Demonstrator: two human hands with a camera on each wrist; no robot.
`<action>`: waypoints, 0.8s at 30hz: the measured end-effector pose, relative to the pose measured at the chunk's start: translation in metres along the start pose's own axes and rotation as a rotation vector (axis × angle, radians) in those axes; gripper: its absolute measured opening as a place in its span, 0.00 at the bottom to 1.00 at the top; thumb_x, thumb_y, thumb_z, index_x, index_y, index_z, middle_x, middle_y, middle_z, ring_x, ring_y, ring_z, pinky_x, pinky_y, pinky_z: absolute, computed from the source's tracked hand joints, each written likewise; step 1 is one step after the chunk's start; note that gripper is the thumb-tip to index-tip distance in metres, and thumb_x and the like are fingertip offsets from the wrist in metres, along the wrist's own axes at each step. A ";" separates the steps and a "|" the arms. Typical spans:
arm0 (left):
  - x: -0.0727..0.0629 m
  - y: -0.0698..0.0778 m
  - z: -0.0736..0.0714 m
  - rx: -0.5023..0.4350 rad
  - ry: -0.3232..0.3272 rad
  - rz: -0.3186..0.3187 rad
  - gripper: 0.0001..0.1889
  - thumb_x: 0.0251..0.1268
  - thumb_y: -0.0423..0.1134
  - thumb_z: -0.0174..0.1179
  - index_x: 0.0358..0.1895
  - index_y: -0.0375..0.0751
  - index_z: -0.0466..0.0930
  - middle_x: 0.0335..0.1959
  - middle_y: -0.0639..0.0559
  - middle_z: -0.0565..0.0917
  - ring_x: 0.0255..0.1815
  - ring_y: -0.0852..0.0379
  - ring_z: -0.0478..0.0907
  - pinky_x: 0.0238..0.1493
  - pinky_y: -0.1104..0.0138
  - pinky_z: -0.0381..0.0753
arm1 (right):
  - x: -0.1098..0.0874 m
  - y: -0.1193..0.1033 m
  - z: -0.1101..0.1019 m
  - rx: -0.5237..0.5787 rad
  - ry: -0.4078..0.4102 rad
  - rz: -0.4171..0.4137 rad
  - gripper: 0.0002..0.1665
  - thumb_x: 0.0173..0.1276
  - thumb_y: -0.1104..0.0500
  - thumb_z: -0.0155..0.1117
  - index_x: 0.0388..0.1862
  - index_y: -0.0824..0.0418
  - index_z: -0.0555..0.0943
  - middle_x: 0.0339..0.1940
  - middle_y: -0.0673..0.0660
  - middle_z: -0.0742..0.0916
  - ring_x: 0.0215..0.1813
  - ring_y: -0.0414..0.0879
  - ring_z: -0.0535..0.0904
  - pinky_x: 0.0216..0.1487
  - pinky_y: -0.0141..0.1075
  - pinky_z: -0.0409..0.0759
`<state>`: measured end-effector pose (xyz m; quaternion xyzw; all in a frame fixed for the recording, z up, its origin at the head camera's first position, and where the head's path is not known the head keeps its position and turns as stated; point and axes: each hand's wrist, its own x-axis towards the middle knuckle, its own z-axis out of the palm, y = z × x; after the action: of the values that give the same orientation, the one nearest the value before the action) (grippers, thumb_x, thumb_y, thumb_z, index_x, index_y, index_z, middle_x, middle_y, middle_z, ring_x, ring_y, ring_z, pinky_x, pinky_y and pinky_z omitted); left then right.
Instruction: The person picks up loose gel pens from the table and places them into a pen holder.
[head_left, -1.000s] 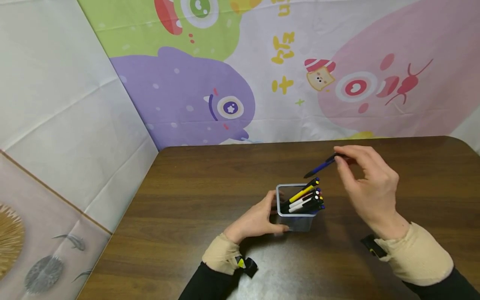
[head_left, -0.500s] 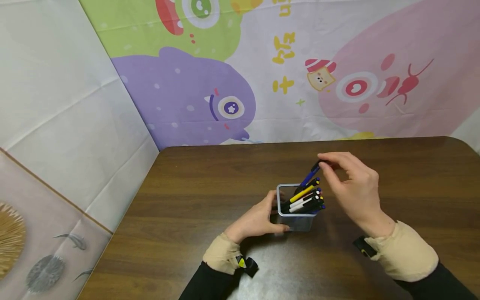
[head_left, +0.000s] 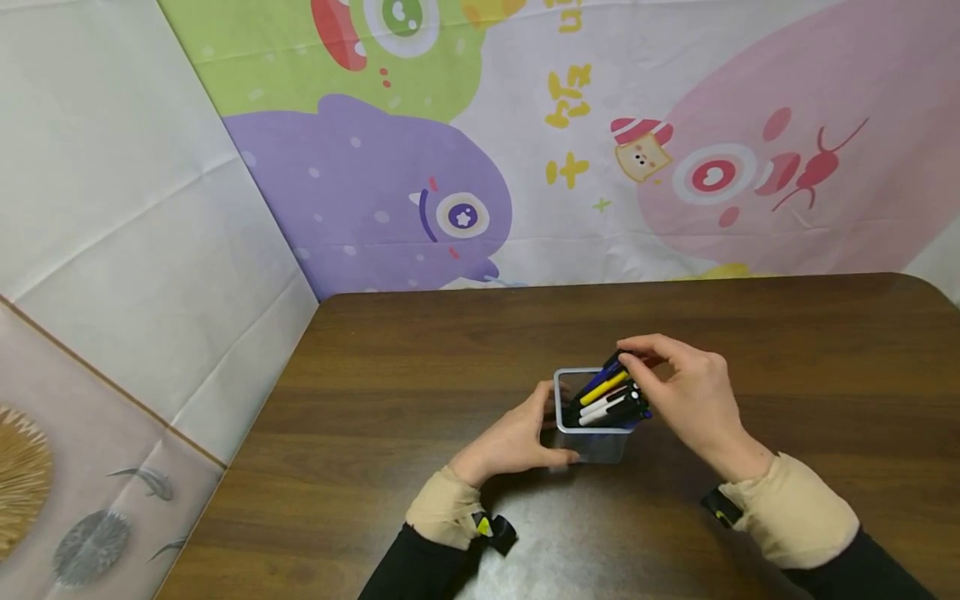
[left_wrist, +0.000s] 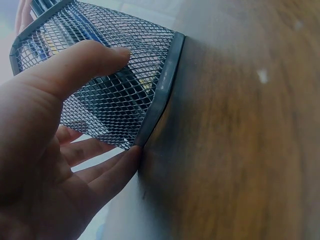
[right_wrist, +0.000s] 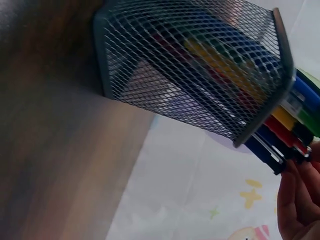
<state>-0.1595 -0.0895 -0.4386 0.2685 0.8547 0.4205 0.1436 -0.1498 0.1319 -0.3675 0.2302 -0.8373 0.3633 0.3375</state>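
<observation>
A black wire-mesh pen holder [head_left: 597, 447] with a pale shiny rim stands on the table, packed with several pens that lean right. My left hand [head_left: 513, 437] grips it from the left side; in the left wrist view the thumb lies over the mesh wall [left_wrist: 107, 107] and the fingers go beneath. My right hand [head_left: 693, 396] pinches the top end of a blue pen [head_left: 597, 380], whose lower part is inside the holder. Next to it are a yellow pen [head_left: 603, 388] and white pens [head_left: 602, 406]. In the right wrist view, right-hand fingers [right_wrist: 292, 197] touch the pen tops.
The brown wooden table [head_left: 375, 400] reaches back to a cloth printed with cartoon creatures [head_left: 390, 192]. Pale panels [head_left: 150, 167] stand along the left side.
My right hand has moved left and down, tilting the blue pen and lowering it tip first into the pen holder. The left hand and the holder stayed in place.
</observation>
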 end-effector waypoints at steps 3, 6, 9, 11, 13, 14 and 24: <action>0.000 0.000 0.000 0.003 0.001 0.004 0.41 0.46 0.46 0.69 0.62 0.48 0.52 0.56 0.53 0.70 0.57 0.64 0.70 0.56 0.73 0.71 | -0.002 0.002 0.002 -0.007 -0.008 0.004 0.10 0.51 0.66 0.69 0.35 0.59 0.84 0.29 0.53 0.87 0.28 0.40 0.81 0.22 0.22 0.72; 0.000 0.001 0.000 0.006 0.002 0.004 0.41 0.46 0.47 0.69 0.61 0.49 0.53 0.55 0.53 0.70 0.56 0.64 0.70 0.56 0.73 0.71 | -0.003 0.002 0.001 -0.013 -0.029 0.024 0.09 0.53 0.64 0.69 0.35 0.58 0.84 0.30 0.53 0.87 0.16 0.34 0.74 0.15 0.21 0.65; 0.000 0.000 0.000 0.005 0.004 0.002 0.41 0.46 0.46 0.69 0.61 0.49 0.53 0.56 0.52 0.70 0.56 0.64 0.71 0.56 0.74 0.71 | -0.004 0.002 0.001 -0.015 -0.056 0.051 0.07 0.55 0.62 0.67 0.35 0.57 0.85 0.31 0.53 0.88 0.08 0.28 0.62 0.10 0.22 0.58; 0.001 0.000 0.000 0.003 0.006 0.004 0.41 0.46 0.46 0.69 0.61 0.48 0.53 0.56 0.52 0.70 0.56 0.64 0.71 0.55 0.74 0.71 | -0.005 0.003 0.000 -0.011 -0.070 0.069 0.06 0.57 0.61 0.66 0.35 0.56 0.85 0.31 0.52 0.88 0.07 0.26 0.57 0.09 0.22 0.55; 0.001 -0.001 0.001 0.000 0.007 0.006 0.41 0.46 0.45 0.70 0.61 0.48 0.53 0.56 0.52 0.70 0.56 0.64 0.71 0.55 0.74 0.71 | -0.005 0.005 0.001 -0.007 -0.076 0.081 0.06 0.58 0.61 0.66 0.36 0.56 0.84 0.31 0.52 0.88 0.07 0.26 0.59 0.10 0.22 0.57; 0.001 -0.001 0.001 -0.002 0.007 0.006 0.41 0.46 0.45 0.70 0.61 0.48 0.53 0.56 0.52 0.70 0.56 0.64 0.70 0.55 0.74 0.71 | -0.006 0.005 0.001 -0.003 -0.079 0.086 0.06 0.58 0.60 0.65 0.36 0.56 0.84 0.32 0.52 0.88 0.07 0.26 0.60 0.10 0.22 0.58; 0.001 -0.001 0.001 -0.013 0.007 -0.002 0.41 0.46 0.43 0.70 0.61 0.47 0.53 0.57 0.51 0.69 0.57 0.62 0.70 0.55 0.75 0.70 | -0.011 0.008 0.005 0.021 -0.105 0.151 0.08 0.62 0.59 0.62 0.40 0.58 0.83 0.38 0.51 0.87 0.35 0.42 0.82 0.33 0.13 0.72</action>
<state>-0.1598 -0.0883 -0.4398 0.2653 0.8527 0.4268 0.1429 -0.1495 0.1349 -0.3820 0.1888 -0.8650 0.3840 0.2621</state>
